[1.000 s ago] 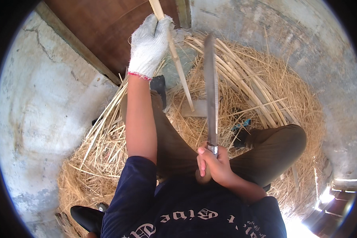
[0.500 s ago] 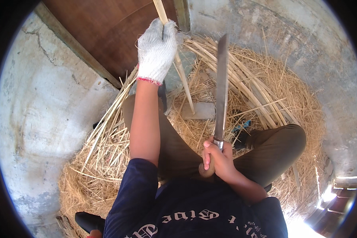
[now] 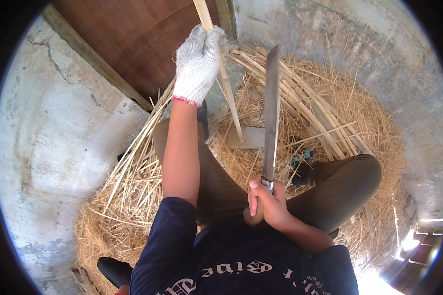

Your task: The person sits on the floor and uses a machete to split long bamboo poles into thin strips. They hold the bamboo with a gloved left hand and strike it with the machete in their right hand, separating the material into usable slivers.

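My left hand (image 3: 197,66), in a white knitted glove with a red cuff, is closed around a long pale bamboo strip (image 3: 231,101). The strip slants, its top leaving the picture and its lower end at a small grey block (image 3: 253,139) among the shavings; whether it touches the block I cannot tell. My bare right hand (image 3: 272,204) grips the handle of a machete (image 3: 271,108) just above my lap. Its long blade points away from me, to the right of the strip and apart from it.
Split bamboo strips (image 3: 307,108) lie bundled at the far right, and thinner strips (image 3: 138,147) lie by my left leg. Shavings (image 3: 379,128) cover the floor. Pale worn walls (image 3: 59,147) and a brown panel (image 3: 142,39) close in the space. A blue scrap (image 3: 301,157) lies near my right foot.
My left hand has shifted slightly right with the bamboo strip. The machete has moved a little left and toward me. Both grips are unchanged.
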Available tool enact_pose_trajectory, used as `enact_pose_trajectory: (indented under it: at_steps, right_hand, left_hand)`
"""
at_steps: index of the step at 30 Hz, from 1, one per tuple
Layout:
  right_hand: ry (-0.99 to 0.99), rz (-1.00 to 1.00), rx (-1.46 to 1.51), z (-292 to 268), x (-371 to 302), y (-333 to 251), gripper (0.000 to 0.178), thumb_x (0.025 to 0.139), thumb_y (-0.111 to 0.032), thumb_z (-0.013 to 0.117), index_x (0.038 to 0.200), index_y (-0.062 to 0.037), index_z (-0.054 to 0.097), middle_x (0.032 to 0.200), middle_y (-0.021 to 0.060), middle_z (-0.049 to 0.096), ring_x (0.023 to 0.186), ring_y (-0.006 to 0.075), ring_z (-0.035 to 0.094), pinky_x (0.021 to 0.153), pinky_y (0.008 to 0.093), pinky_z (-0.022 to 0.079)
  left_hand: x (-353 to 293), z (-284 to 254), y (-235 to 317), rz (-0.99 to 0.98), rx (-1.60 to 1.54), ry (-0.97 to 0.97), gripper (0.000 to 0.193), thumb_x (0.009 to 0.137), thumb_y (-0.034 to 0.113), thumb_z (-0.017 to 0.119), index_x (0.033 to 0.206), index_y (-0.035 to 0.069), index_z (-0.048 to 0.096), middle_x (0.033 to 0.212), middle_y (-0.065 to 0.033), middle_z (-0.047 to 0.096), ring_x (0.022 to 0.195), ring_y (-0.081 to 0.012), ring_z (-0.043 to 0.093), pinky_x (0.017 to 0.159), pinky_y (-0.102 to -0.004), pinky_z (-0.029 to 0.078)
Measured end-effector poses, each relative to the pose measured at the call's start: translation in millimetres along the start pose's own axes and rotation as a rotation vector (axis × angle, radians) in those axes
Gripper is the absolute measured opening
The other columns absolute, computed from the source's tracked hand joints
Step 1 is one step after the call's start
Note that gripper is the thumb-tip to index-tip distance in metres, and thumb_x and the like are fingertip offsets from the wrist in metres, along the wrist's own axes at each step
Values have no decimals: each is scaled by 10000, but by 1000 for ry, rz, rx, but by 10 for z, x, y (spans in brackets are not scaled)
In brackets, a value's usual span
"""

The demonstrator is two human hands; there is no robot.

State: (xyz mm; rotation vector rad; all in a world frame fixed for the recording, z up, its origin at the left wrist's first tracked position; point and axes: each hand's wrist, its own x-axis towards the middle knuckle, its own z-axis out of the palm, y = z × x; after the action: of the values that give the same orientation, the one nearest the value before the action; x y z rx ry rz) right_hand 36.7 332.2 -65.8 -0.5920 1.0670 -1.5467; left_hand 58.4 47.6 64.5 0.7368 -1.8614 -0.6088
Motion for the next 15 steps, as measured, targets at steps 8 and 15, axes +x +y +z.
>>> enact_pose_trajectory:
  at_steps: [8,15]
  right_hand:
    - [-90,260,-25,-23,39,81,282,1034,-220,597,809,-53,562,547,28,551,440,114,525,453,271,416]
    - [73,-121,-43,-18,19,209,368,1017,-278,631,736,-54,551,555,30,556,447,110,533,446,263,411]
  left_hand:
    - [80,30,-248,-158,-434,-54,226,1076,222,521,1088,31,641,890,-69,691,835,-145,669,753,-324,547]
    - [52,114,-174,-189,-582,-75,197,1075,213,539,1068,51,652,854,-29,651,795,-119,620,735,-287,520]
